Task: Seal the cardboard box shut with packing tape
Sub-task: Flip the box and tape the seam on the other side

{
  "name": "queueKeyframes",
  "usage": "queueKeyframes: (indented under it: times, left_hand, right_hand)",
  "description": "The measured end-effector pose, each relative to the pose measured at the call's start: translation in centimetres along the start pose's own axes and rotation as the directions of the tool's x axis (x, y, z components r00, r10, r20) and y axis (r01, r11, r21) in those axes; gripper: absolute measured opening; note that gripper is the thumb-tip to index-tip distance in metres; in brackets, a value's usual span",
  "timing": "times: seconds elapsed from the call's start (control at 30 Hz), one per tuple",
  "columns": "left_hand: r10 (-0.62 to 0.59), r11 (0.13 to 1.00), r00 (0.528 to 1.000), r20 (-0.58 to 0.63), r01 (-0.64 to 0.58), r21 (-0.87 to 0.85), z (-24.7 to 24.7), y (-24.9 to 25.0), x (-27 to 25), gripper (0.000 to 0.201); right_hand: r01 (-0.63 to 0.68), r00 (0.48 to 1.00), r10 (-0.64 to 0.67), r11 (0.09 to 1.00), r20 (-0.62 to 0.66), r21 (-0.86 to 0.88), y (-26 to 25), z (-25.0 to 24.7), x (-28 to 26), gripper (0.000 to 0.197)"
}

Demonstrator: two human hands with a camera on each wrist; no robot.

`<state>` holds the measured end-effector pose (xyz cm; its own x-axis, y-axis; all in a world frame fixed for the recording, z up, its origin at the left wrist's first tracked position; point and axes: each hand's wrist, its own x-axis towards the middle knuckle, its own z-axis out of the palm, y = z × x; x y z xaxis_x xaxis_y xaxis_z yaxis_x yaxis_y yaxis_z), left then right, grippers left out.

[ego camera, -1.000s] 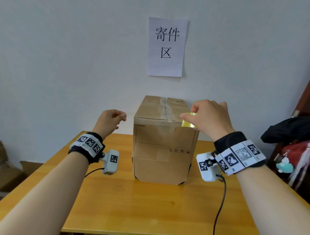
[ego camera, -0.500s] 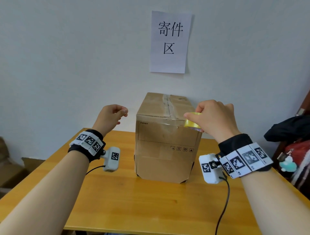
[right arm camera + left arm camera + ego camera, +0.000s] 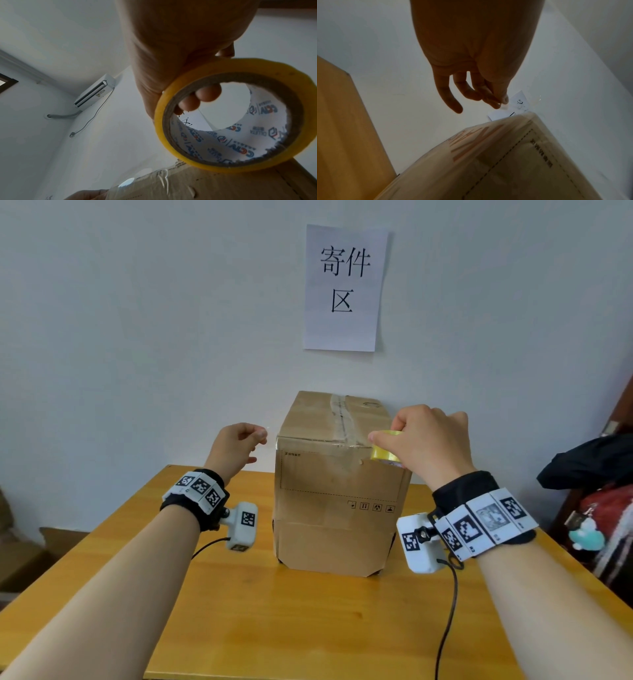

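Nearest, locate the desk point(image 3: 308, 628), carrying the cardboard box point(image 3: 335, 508) upright near its middle. At the right end of the box's near upper edge, find the right hand point(image 3: 428, 443) curled round the yellow packing tape roll point(image 3: 383, 455), with fingertips point(image 3: 207, 93) hooked through the core. Just off the upper left corner, find the left hand point(image 3: 236, 446) with thumb and forefinger point(image 3: 503, 98) pinched together. Judging from the wrist views, take this as a pinch on the free end of a clear strip point(image 3: 137, 181) drawn from the roll across the near face just below the top edge. Contact between strip and cardboard: not determinable. Compared with a second ago, record almost no change: both hands kept at the same height and on the same sides, left hand brought only slightly nearer the corner, roll apparently unwound no further. Read this as a hold with the strip spanned and aligned, not yet pressed down. Farther back, note older clear tape point(image 3: 339, 416) already lying along the top seam from near to far. Treat that seam as covered, and the present strip as a probable band along the near edge, still to be laid, smoothed and cut. Farthest, note the paper sign point(image 3: 344, 289) on the wall.
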<state>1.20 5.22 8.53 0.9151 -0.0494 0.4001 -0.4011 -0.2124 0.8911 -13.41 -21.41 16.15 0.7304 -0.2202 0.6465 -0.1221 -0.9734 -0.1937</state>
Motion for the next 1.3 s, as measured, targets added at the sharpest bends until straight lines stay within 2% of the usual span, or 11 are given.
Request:
queueKeyframes:
  times: [0.5,0.57,0.67,0.77,0.83,0.93,1.13,1.23,1.3]
  left_hand:
    - [-0.002,0.984,0.999,0.049,0.011,-0.180,3.1,-1.2,-0.1,0.010]
    - [0.004,0.980,0.998,0.067,0.009,-0.198,3.4,-1.5,-0.1,0.021]
    - [-0.098,0.986,0.989,0.115,0.112,-0.120,4.0,-1.6,-0.3,0.045]
    - [-0.189,0.980,0.969,0.159,0.196,-0.031,4.4,-1.9,-0.4,0.043]
    - [-0.228,0.971,0.957,0.180,0.238,-0.034,4.5,-1.8,-0.6,0.040]
    - [-0.259,0.952,0.937,0.235,0.289,-0.103,4.5,-1.1,-0.8,0.054]
    - [-0.302,0.938,0.912,0.276,0.336,-0.082,4.9,-0.1,-0.7,0.060]
    - [-0.285,0.955,0.922,0.263,0.298,-0.009,4.7,-0.1,-0.5,0.061]
    - [-0.236,0.968,0.937,0.258,0.251,-0.026,4.4,0.2,-0.7,0.059]
  right_hand:
    - [-0.003,1.000,0.003,1.000,0.009,0.021,0.5,0.6,0.1,0.042]
    - [0.001,1.000,-0.001,1.000,0.004,0.019,0.5,0.7,0.2,0.041]
    - [0.001,1.000,-0.001,1.000,0.008,0.002,0.4,0.8,0.2,0.038]
    - [-0.002,1.000,0.002,1.000,0.003,0.013,0.4,0.8,0.2,0.039]
    - [-0.004,1.000,0.004,0.999,0.001,0.031,0.6,0.8,0.3,0.041]
    - [-0.004,1.000,0.004,0.999,0.000,0.050,0.6,0.7,0.5,0.042]
    - [-0.002,1.000,0.003,0.999,-0.008,0.046,0.8,0.9,0.7,0.041]
    - [-0.013,1.000,0.014,0.999,-0.010,0.050,0.9,1.0,0.8,0.041]
    - [-0.018,1.000,0.019,0.998,-0.008,0.059,0.9,1.0,0.9,0.041]
